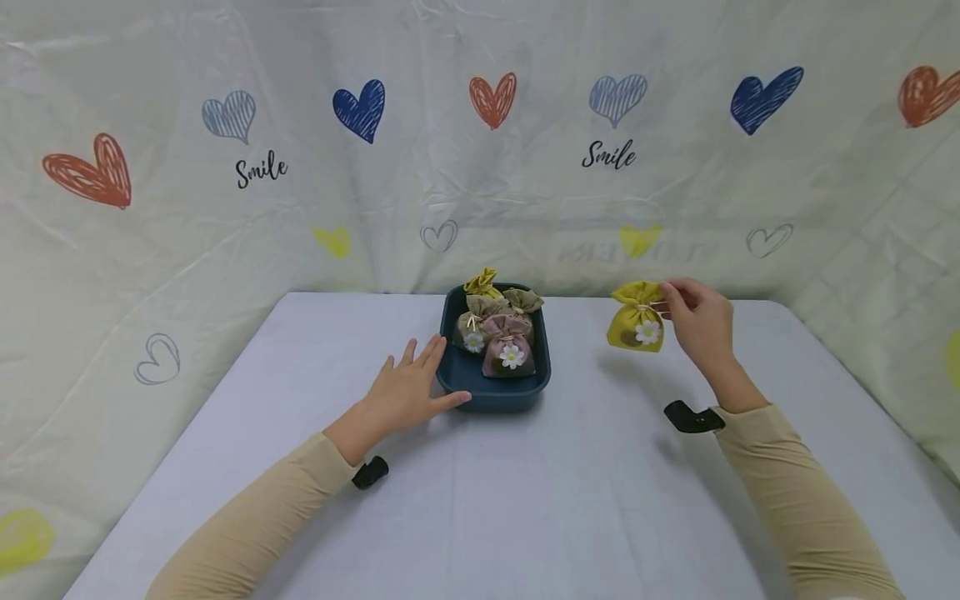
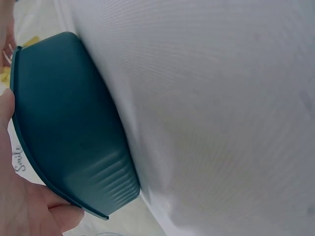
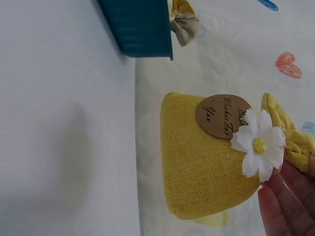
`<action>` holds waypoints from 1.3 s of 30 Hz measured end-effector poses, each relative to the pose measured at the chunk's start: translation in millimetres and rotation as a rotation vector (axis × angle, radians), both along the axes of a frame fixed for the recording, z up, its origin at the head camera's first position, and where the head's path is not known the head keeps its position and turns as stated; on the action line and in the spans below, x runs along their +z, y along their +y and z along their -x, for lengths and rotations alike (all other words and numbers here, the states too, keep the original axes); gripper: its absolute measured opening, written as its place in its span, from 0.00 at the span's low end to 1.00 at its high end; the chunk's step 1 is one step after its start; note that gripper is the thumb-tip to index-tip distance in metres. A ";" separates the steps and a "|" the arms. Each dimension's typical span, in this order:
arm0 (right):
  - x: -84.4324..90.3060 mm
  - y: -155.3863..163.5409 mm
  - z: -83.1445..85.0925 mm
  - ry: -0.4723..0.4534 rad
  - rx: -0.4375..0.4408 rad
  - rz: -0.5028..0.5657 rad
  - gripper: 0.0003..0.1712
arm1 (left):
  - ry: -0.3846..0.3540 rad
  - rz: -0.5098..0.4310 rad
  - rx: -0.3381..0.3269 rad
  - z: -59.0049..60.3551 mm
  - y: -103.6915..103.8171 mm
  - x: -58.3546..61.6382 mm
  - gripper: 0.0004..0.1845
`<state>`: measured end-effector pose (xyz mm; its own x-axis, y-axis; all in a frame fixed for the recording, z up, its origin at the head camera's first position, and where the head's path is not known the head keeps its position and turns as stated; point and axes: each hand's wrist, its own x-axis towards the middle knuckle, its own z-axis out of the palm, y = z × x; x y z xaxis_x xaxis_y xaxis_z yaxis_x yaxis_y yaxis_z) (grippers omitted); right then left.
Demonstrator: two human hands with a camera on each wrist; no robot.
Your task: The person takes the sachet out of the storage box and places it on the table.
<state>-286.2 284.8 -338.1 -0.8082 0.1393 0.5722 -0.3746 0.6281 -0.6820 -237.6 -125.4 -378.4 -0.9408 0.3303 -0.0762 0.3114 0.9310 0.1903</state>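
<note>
My right hand (image 1: 693, 321) pinches a yellow cloth sachet (image 1: 637, 321) by its tied neck and holds it above the table, right of the tray. The right wrist view shows that yellow sachet (image 3: 209, 157) close up, with a white daisy and a brown tag, fingertips (image 3: 285, 196) at its neck. A dark teal tray (image 1: 491, 387) stands at the table's middle and holds a pink sachet (image 1: 508, 350), a tan one (image 1: 474, 327) and others behind. My left hand (image 1: 408, 387) rests flat with straight fingers against the tray's left front side (image 2: 69, 132).
The table (image 1: 480, 500) is covered in a pale lilac cloth. A cream backdrop (image 1: 480, 150) printed with hearts and "Smile" hangs behind and drapes down both sides of the table.
</note>
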 end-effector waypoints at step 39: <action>-32.2 43.6 19.4 -0.229 0.036 0.069 0.25 | 0.000 -0.005 -0.007 -4.7 0.6 3.0 0.57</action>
